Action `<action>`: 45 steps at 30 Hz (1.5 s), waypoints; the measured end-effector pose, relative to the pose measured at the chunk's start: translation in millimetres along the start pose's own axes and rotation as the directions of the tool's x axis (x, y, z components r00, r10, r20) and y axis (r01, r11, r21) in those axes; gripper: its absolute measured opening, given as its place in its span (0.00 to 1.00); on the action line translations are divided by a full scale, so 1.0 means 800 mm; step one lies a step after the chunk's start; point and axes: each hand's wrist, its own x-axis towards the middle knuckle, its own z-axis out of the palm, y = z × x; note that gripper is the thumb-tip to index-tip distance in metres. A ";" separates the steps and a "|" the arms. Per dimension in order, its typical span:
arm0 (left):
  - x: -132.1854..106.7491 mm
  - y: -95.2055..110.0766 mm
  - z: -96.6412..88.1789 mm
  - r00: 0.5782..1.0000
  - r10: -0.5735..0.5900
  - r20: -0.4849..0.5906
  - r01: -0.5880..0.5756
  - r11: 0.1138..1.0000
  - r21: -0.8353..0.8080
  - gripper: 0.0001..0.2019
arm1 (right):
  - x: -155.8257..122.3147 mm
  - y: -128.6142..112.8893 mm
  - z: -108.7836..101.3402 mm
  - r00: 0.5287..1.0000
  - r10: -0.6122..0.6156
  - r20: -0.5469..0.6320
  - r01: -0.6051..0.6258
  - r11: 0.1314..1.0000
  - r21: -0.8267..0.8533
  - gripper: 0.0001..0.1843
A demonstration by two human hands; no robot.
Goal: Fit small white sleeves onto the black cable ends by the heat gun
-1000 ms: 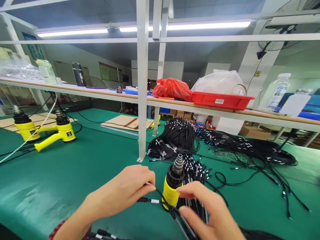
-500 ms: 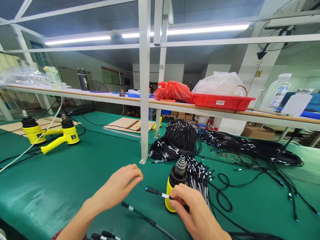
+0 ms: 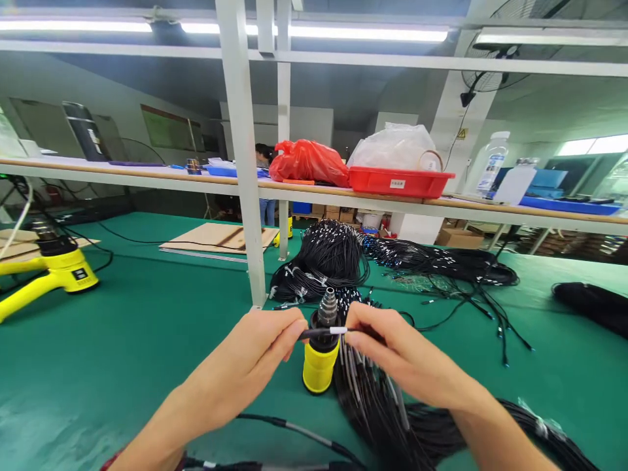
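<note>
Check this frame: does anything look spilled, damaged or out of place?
Nothing looks spilled or damaged. Only several loose cable ends look untidy, splaying across the green mat near the long black bundle. The cable between the left hand and right hand shows no obvious fault.

The left hand (image 3: pixel 269 343) and right hand (image 3: pixel 395 347) face each other, apart, both pinching.

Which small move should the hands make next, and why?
Perhaps raise the cable slightly, bringing its white band over the nozzle of the heat gun. The left hand and right hand hold it straight, the band between them, but in this view it crosses in front of the heat gun, below the nozzle's opening.
</note>
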 end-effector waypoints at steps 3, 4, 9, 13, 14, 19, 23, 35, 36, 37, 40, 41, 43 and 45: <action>0.015 0.018 -0.008 0.997 0.039 -0.061 -0.042 0.998 -0.049 0.21 | 0.003 -0.016 -0.027 0.999 -0.014 -0.047 0.011 0.999 -0.049 0.15; 0.019 0.023 -0.010 0.995 0.053 -0.086 -0.058 0.996 -0.061 0.21 | 0.004 -0.021 -0.033 0.998 -0.015 -0.061 0.011 0.998 -0.067 0.16; 0.029 0.029 -0.010 0.985 0.112 -0.131 -0.120 0.991 -0.055 0.20 | 0.012 -0.012 -0.039 0.999 0.005 -0.050 -0.008 0.998 -0.055 0.17; 0.038 0.013 0.004 0.986 0.069 -0.148 -0.069 0.998 0.003 0.19 | 0.016 0.015 -0.031 0.999 0.030 -0.029 -0.026 0.989 0.143 0.12; 0.040 0.009 0.006 0.988 0.049 -0.148 -0.049 0.999 0.003 0.19 | 0.017 0.021 -0.030 0.998 0.046 -0.033 -0.039 0.982 0.185 0.12; 0.046 -0.003 0.013 0.987 -0.008 -0.158 0.012 1.000 0.022 0.21 | 0.027 0.034 -0.022 0.983 0.087 -0.159 -0.051 0.974 0.219 0.14; 0.050 -0.007 0.016 0.985 -0.036 -0.168 0.032 0.999 -0.025 0.23 | 0.042 0.037 -0.010 0.962 0.112 -0.247 -0.057 0.974 0.221 0.14; 0.085 -0.033 0.029 0.968 -0.076 -0.239 0.030 0.981 -0.192 0.19 | 0.074 0.058 0.001 0.919 0.113 -0.377 -0.099 0.993 0.057 0.10; 0.088 -0.034 0.030 0.968 -0.077 -0.240 0.029 0.980 -0.198 0.19 | 0.076 0.061 0.000 0.918 0.117 -0.380 -0.107 0.993 0.046 0.09; 0.090 -0.035 0.031 0.968 -0.077 -0.239 0.028 0.979 -0.203 0.18 | 0.077 0.063 0.000 0.917 0.120 -0.381 -0.113 0.993 0.039 0.09; 0.095 -0.037 0.031 0.969 -0.076 -0.236 0.022 0.975 -0.223 0.17 | 0.080 0.067 -0.001 0.915 0.118 -0.386 -0.121 0.993 0.017 0.09; 0.096 -0.038 0.031 0.969 -0.075 -0.236 0.020 0.973 -0.230 0.17 | 0.081 0.068 -0.002 0.914 0.117 -0.389 -0.122 0.992 0.011 0.09; 0.097 -0.039 0.030 0.969 -0.079 -0.233 0.021 0.970 -0.242 0.17 | 0.082 0.069 -0.002 0.913 0.115 -0.392 -0.124 0.992 0.003 0.10; 0.098 -0.039 0.030 0.969 -0.086 -0.232 0.025 0.967 -0.254 0.17 | 0.082 0.069 -0.002 0.913 0.116 -0.391 -0.124 0.992 0.004 0.10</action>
